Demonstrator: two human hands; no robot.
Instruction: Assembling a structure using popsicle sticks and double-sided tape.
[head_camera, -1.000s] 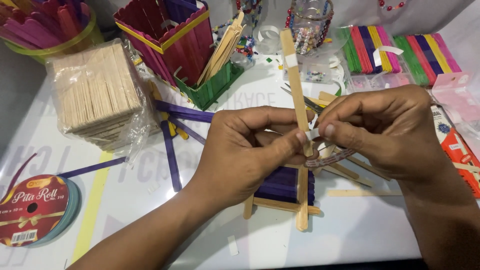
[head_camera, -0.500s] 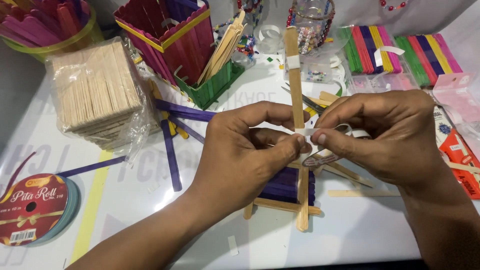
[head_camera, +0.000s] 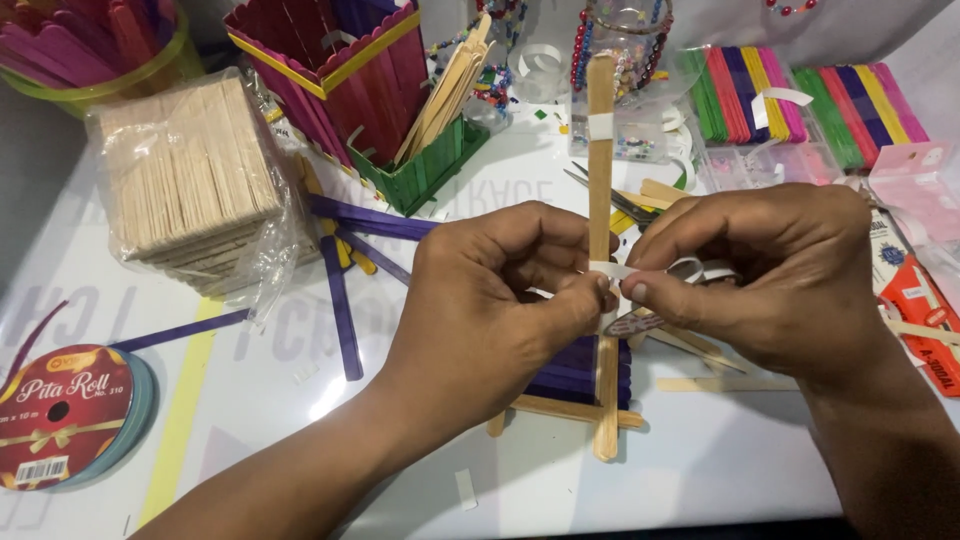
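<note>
Pinched white tape strip (head_camera: 640, 270) between left hand (head_camera: 500, 300) and right hand (head_camera: 770, 280), both grips closed on it, against upright wooden stick (head_camera: 600, 150) over tabletop (head_camera: 700, 470) (tape likely flimsy, sticky; stick light, stiff, best held mid-length).

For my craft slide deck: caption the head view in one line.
Left hand and right hand pinch a white tape strip around an upright plain wooden craft stick over stacked purple sticks.
</note>
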